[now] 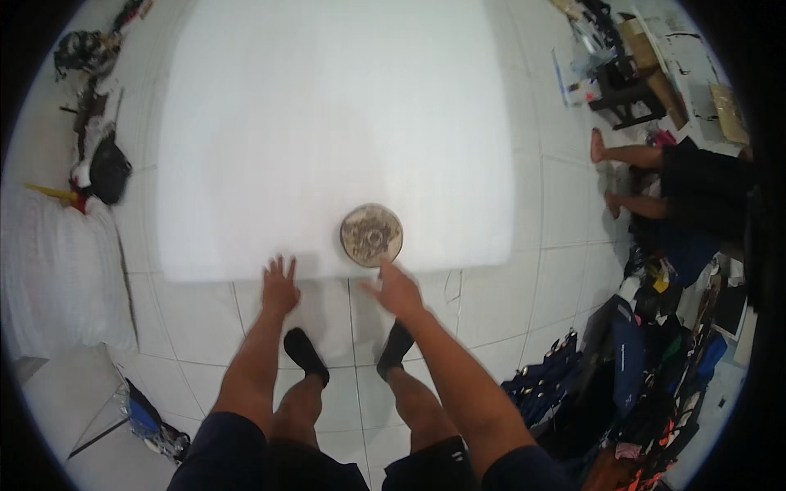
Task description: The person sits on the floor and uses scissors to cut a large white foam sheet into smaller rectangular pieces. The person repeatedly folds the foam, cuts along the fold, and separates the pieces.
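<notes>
One left hand (281, 295) and one right hand (397, 292) are being held out at the near border of a large white sheet (327, 123), on which a round, mottled brown disc (372, 235) is being supported close to that border, right of its middle. For good handling, the disc is probably best being steadied by its rim, with light, even pressure, so that the soft-looking sheet is not being dragged or creased beneath it. Should the disc be heavy, which cannot be judged by eye, a hold from two sides is likely being favoured over a push at one point. The border is presumably being served best by a flat palm, since a pinch there could be pulling the sheet askew.

The right hand is being presented to the disc's near rim, its index finger being extended and its thumb being pointed leftward; whether the rim is being gripped cannot be told. By the left hand nothing is visibly being grasped: its fingers are being spread wide, away from the body, at the border, though contact cannot be made out. Both arms are being stretched forward, the right forearm (463, 376) being slanted inward to the left.
</notes>
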### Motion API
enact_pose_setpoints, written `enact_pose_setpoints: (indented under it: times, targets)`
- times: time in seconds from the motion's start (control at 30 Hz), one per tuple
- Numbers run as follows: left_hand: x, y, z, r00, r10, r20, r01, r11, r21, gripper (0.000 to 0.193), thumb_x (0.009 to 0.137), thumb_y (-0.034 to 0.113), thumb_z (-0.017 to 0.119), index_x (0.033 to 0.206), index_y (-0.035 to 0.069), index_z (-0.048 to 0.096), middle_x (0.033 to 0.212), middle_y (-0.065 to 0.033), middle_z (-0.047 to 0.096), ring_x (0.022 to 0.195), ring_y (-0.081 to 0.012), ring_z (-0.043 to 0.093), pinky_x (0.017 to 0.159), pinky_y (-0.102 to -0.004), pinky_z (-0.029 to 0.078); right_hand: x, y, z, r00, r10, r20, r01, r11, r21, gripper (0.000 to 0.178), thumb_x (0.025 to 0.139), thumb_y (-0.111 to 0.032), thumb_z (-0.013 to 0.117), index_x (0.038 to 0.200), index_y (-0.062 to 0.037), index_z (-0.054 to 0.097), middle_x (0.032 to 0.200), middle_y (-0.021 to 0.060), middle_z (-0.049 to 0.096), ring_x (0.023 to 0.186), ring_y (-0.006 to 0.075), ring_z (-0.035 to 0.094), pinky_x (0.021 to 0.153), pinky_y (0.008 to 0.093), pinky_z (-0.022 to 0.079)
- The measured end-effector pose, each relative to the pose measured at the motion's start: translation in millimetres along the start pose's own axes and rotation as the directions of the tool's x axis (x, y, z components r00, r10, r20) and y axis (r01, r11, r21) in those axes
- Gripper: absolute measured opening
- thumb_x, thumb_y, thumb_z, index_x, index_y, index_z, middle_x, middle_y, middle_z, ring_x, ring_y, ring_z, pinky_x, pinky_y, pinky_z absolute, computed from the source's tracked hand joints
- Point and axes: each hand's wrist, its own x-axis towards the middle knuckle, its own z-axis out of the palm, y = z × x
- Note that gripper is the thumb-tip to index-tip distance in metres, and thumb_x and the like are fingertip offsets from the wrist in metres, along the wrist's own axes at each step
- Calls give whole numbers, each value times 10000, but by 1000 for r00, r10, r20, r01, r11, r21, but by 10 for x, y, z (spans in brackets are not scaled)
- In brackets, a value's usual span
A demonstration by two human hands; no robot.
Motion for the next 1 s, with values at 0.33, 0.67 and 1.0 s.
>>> enact_pose_setpoints:
  times: [0.33,0.67,1.0]
  targets:
    - [-1355,1315,-2391,971,201,-128,-238,790,-566,611,785,377,663,1272,45,504,1348,-236,431,1281,-369,403,1034,-433,386,-3989,187,-1608,954,-10,301,-44,984,173,491,869,-457,595,1104,-27,589,967,163,651,931,312,620,801,404,484]
    - [-1441,2088,-3832,858,-510,59,408,609,-681,518,771,319,637,1134,-47,588,1133,-253,614,1083,-367,584,931,-419,474,-4511,2375,-3116,876,150,-459,-44,971,234,421,851,-421,622,987,-23,630,904,189,663,842,342,636,758,409,499]
    - [-1387,3561,-4203,860,-424,285,510,694,-509,472,732,344,648,1047,-9,655,1103,-229,635,1059,-376,600,935,-410,482,-3355,4774,-4336,862,233,-450,-96,947,305,408,830,-442,656,931,-47,648,889,195,672,853,353,639,749,422,512]
